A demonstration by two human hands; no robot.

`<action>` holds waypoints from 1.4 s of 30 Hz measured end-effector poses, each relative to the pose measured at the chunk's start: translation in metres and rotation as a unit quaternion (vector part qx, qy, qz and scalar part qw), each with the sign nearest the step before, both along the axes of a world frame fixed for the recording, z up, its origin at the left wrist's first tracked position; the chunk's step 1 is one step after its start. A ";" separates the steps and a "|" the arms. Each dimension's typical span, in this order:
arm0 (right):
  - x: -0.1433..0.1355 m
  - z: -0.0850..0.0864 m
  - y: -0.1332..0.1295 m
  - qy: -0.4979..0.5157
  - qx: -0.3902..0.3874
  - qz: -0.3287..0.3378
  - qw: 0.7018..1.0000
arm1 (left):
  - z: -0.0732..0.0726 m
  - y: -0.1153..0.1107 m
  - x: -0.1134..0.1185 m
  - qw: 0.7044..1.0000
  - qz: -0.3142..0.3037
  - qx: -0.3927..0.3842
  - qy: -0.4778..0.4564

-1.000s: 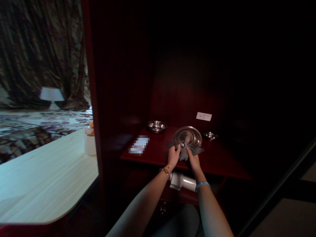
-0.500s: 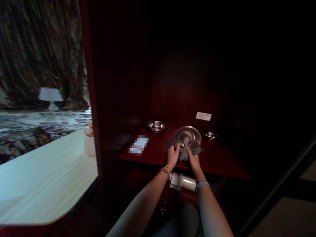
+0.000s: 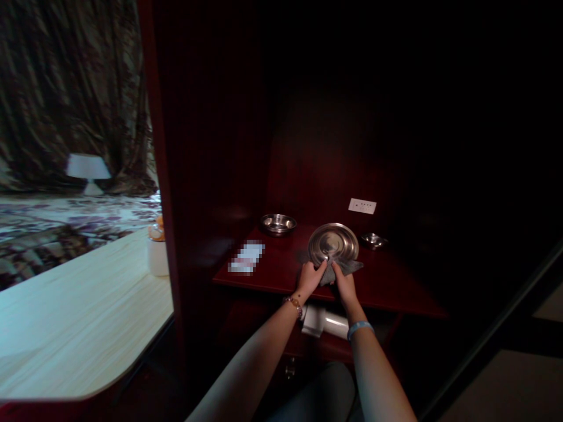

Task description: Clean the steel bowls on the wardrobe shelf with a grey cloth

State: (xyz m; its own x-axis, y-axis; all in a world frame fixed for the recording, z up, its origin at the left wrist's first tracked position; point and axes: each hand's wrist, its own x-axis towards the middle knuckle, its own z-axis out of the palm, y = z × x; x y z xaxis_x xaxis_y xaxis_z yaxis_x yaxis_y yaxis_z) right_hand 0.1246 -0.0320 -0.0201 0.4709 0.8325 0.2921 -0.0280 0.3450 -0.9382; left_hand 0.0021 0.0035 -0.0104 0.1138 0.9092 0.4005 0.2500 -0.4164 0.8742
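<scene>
The step in hand looked to be wiping a metal plate [image 3: 341, 234] with a grey cloth [image 3: 350, 266], just below and right of the middle of the frame. The left hand [image 3: 310, 278] grasped the plate's near edge, its thumb pressing in beside the cloth; the right hand [image 3: 345, 282] pinched the cloth against that same edge. The plate leaned with its hollow side facing the viewer, though in such dim light it was hard to say whether its underside touched the red desk [image 3: 277, 278]. To my judgement, the next move called for a firm hold on the edge with one hand while the other slid the cloth on to a fresh part of the metal.

Counted up, there were two bare hands, one cloth and one plate. Two metal bowls stood on the desk: a larger bowl [image 3: 278, 224] left of the plate and a smaller bowl [image 3: 374, 241] to its right. One socket panel [image 3: 362, 206] sat on the wall above them. Toward the left edge came one lamp [image 3: 88, 169], one jar [image 3: 158, 259] and one pale table [image 3: 88, 310].
</scene>
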 end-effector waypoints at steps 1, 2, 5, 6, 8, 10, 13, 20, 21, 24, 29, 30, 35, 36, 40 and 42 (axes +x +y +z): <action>0.000 0.000 0.000 0.000 -0.001 -0.001 1.000 | 0.000 0.000 0.000 1.000 -0.001 0.001 0.002; 0.000 0.000 0.000 0.000 -0.001 -0.002 1.000 | 0.000 0.000 0.000 1.000 0.000 0.001 0.003; -0.001 0.001 0.000 0.004 -0.001 0.002 1.000 | 0.000 0.000 0.001 1.000 0.009 -0.003 0.003; -0.002 0.002 -0.001 0.004 0.000 0.003 1.000 | 0.000 0.000 0.002 1.000 0.015 -0.005 0.003; -0.003 0.003 -0.002 0.002 0.003 0.005 1.000 | 0.000 0.000 0.003 0.999 0.029 -0.013 -0.002; -0.003 0.003 -0.003 0.001 0.002 0.007 1.000 | 0.000 0.001 0.003 0.999 0.042 -0.025 -0.011; -0.003 0.002 -0.002 -0.001 -0.005 0.011 1.000 | 0.000 0.002 0.003 0.998 0.048 -0.030 -0.034; -0.002 -0.002 0.003 -0.004 0.002 0.014 1.000 | 0.000 0.002 -0.001 0.995 0.078 0.009 -0.061; -0.002 -0.002 0.003 -0.004 0.003 0.015 1.000 | 0.000 0.002 -0.001 0.995 0.083 0.012 -0.062; -0.002 -0.002 0.003 -0.004 0.004 0.014 1.000 | -0.002 0.003 -0.002 0.994 0.090 0.022 -0.057; -0.001 -0.002 0.003 0.002 0.005 0.006 1.000 | -0.004 0.004 -0.002 0.995 0.076 0.034 -0.051; 0.000 -0.003 0.004 0.003 0.006 0.004 1.000 | -0.004 0.004 -0.002 0.995 0.074 0.032 -0.051; 0.002 -0.006 0.006 0.002 0.003 0.000 1.000 | -0.001 0.000 0.000 0.999 0.049 0.009 -0.016; 0.003 -0.006 0.006 0.001 0.003 -0.001 1.000 | 0.000 -0.001 0.000 0.999 0.038 0.003 -0.005; 0.003 -0.005 0.005 0.001 0.006 -0.002 1.000 | 0.002 -0.003 0.000 1.000 -0.019 -0.003 0.006; 0.003 -0.004 0.004 0.002 0.007 -0.002 1.000 | 0.001 -0.002 0.000 0.999 -0.035 0.001 -0.001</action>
